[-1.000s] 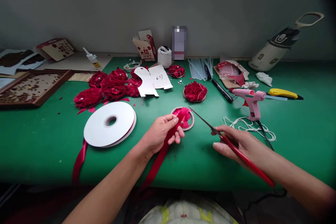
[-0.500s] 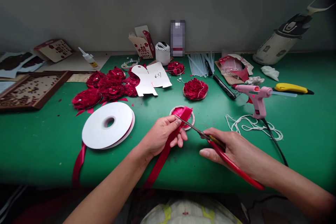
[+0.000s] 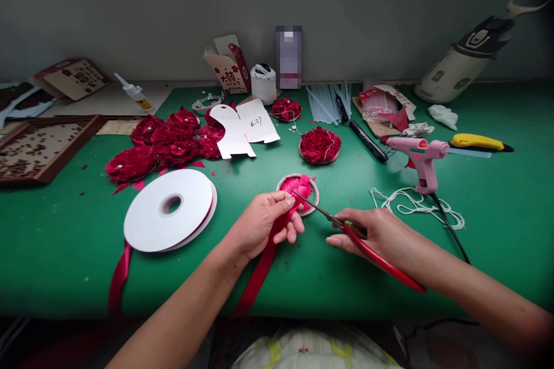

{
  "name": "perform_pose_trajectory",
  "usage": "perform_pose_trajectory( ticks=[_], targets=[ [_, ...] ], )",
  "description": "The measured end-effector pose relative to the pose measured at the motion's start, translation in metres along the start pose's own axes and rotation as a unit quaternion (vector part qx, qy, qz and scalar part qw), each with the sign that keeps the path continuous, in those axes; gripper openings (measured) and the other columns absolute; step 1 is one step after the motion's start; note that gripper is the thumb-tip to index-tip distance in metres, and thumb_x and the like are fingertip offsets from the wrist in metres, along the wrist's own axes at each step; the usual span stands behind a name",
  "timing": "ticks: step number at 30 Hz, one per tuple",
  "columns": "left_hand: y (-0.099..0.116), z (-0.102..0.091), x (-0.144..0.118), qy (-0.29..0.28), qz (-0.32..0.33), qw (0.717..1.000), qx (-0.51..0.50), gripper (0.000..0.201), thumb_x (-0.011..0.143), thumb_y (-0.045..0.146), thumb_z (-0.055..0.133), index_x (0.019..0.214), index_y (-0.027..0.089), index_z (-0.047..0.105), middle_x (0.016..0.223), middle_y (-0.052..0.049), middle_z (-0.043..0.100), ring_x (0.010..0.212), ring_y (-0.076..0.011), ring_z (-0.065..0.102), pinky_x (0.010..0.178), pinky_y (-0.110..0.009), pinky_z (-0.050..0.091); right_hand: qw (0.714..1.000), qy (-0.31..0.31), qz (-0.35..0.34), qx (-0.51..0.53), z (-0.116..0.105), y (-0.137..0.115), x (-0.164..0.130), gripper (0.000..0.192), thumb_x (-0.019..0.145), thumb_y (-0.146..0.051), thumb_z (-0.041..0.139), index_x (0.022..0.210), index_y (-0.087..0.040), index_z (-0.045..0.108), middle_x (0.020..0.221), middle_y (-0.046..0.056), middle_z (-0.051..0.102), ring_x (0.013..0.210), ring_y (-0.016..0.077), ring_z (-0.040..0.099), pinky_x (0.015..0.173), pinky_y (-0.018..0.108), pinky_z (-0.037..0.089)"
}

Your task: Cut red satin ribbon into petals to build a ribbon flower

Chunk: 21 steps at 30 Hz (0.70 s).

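Note:
My left hand [image 3: 263,222] pinches a red ribbon [image 3: 259,268] that trails down over the table's front edge. My right hand [image 3: 376,236] grips red-handled scissors [image 3: 381,256], whose blades reach left to the ribbon just beyond my left fingers. Behind the ribbon's tip lies a small round disc [image 3: 299,187] with pink-red ribbon pieces on it. A white ribbon spool [image 3: 169,217] lies flat at the left, red ribbon running off it.
Finished red ribbon flowers [image 3: 164,144] cluster at back left, one more flower [image 3: 319,145] mid-table. A pink glue gun [image 3: 418,158] with white cord, a yellow knife [image 3: 478,142], glue sticks [image 3: 326,104], a white card [image 3: 244,127] and a wooden tray [image 3: 38,147] lie on the green table [image 3: 86,242].
My right hand moved left with the scissors, bringing the blades from beside the disc onto the ribbon at my left fingertips. The ribbon end beyond my fingers looks shorter.

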State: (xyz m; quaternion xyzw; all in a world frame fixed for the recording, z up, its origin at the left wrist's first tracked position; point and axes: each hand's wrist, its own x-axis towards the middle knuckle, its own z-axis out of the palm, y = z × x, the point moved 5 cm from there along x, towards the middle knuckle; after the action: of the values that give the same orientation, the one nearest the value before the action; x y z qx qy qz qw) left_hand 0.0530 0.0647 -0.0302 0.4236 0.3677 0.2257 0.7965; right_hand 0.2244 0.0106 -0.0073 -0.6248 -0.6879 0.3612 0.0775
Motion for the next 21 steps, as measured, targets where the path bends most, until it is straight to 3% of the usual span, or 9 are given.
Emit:
perform_pose_trajectory(
  ticks=[5, 9, 12, 15, 18, 21],
  targets=[
    [0.004, -0.010, -0.005, 0.028, 0.025, 0.999, -0.025, 0.017, 0.084, 0.028, 0.046, 0.075, 0.014, 0.047, 0.062, -0.006, 0.063, 0.041, -0.0082, 0.052, 0.032, -0.014, 0.020, 0.998, -0.013, 0.004, 0.056, -0.011, -0.006, -0.002, 0.041, 0.078, -0.057, 0.051, 0.089, -0.020, 0.064, 0.050, -0.004, 0.044, 0.043, 0.0091, 0.032, 0.041, 0.021, 0.026],
    [0.005, -0.007, -0.007, 0.009, 0.035, 0.999, -0.026, 0.009, 0.082, 0.021, 0.046, 0.084, 0.014, 0.050, 0.063, -0.006, 0.063, 0.042, -0.0080, 0.051, 0.034, -0.015, 0.022, 0.995, 0.035, -0.002, 0.096, -0.027, -0.016, -0.008, 0.036, 0.078, -0.052, 0.052, 0.093, -0.020, 0.060, 0.052, -0.005, 0.040, 0.048, 0.0102, 0.035, 0.044, 0.022, 0.030],
    [0.007, 0.003, -0.009, -0.027, 0.053, 0.998, -0.020, 0.021, 0.084, 0.023, 0.047, 0.103, 0.014, 0.051, 0.068, -0.007, 0.064, 0.048, -0.0098, 0.055, 0.038, -0.017, 0.027, 0.982, 0.085, -0.017, 0.166, -0.032, -0.024, -0.004, 0.036, 0.077, -0.046, 0.057, 0.102, -0.020, 0.057, 0.057, -0.003, 0.047, 0.052, 0.0116, 0.042, 0.046, 0.022, 0.034],
    [0.008, 0.016, -0.011, -0.073, 0.077, 0.994, -0.005, 0.040, 0.087, 0.029, 0.046, 0.124, 0.017, 0.040, 0.073, -0.008, 0.064, 0.051, -0.0119, 0.058, 0.041, -0.018, 0.030, 0.961, 0.099, -0.043, 0.256, -0.026, -0.035, 0.010, 0.040, 0.075, -0.034, 0.060, 0.112, -0.020, 0.052, 0.067, 0.000, 0.057, 0.056, 0.0127, 0.049, 0.046, 0.021, 0.038],
    [0.006, 0.023, -0.011, -0.104, 0.096, 0.990, 0.001, 0.049, 0.088, 0.030, 0.044, 0.134, 0.021, 0.028, 0.075, -0.008, 0.065, 0.053, -0.0134, 0.060, 0.042, -0.019, 0.031, 0.943, 0.099, -0.067, 0.311, -0.016, -0.046, 0.027, 0.040, 0.069, -0.017, 0.060, 0.109, -0.018, 0.054, 0.071, 0.000, 0.062, 0.060, 0.0125, 0.053, 0.051, 0.021, 0.042],
    [0.004, 0.023, -0.010, -0.110, 0.101, 0.989, 0.007, 0.051, 0.089, 0.031, 0.044, 0.135, 0.022, 0.025, 0.075, -0.008, 0.065, 0.054, -0.0138, 0.061, 0.042, -0.019, 0.033, 0.937, 0.107, -0.067, 0.325, -0.010, -0.049, 0.037, 0.040, 0.063, -0.008, 0.057, 0.102, -0.017, 0.057, 0.069, -0.001, 0.062, 0.062, 0.0127, 0.055, 0.055, 0.021, 0.044]
  ],
)
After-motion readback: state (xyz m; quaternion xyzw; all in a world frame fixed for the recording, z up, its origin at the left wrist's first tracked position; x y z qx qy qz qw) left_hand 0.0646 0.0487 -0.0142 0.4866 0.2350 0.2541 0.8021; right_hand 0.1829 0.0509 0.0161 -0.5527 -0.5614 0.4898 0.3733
